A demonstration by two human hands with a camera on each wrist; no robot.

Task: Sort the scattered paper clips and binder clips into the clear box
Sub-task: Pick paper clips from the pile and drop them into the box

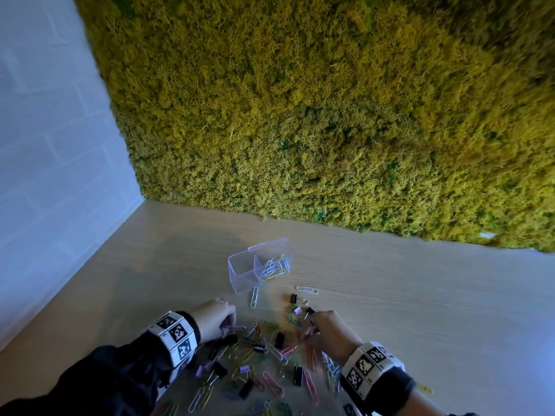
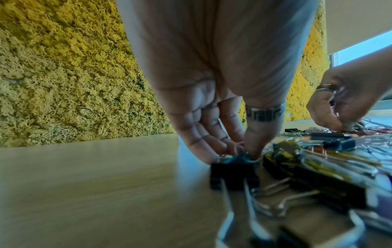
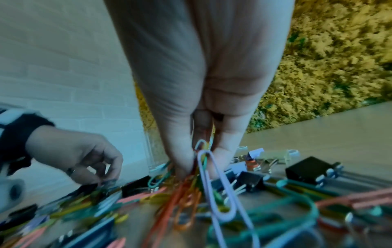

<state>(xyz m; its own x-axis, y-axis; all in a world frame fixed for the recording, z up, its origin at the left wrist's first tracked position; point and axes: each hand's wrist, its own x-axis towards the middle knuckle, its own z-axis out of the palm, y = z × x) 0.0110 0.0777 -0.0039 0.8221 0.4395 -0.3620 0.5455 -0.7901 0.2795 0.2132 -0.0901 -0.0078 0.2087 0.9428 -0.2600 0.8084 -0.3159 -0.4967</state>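
Note:
A mixed pile of coloured paper clips and black and purple binder clips (image 1: pixel 264 358) lies on the wooden table. Beyond it stands the clear box (image 1: pixel 240 265) with two compartments; the right one holds paper clips (image 1: pixel 276 267) and the left one looks empty. My left hand (image 1: pixel 229 325) is down at the pile's left edge, thumb and fingertips (image 2: pixel 252 149) pinching a thin paper clip (image 1: pixel 237 328) just behind a black binder clip (image 2: pixel 233 172). At the pile's far right, my right hand (image 1: pixel 312 330) pinches a bunch of orange, green and white paper clips (image 3: pixel 191 189).
A few loose clips lie between the pile and the box: two white paper clips (image 1: pixel 254 297) (image 1: pixel 307 289) and a black binder clip (image 1: pixel 293 298). A moss wall (image 1: pixel 300 115) runs along the table's back edge and a white brick wall (image 1: pixel 45 175) along its left.

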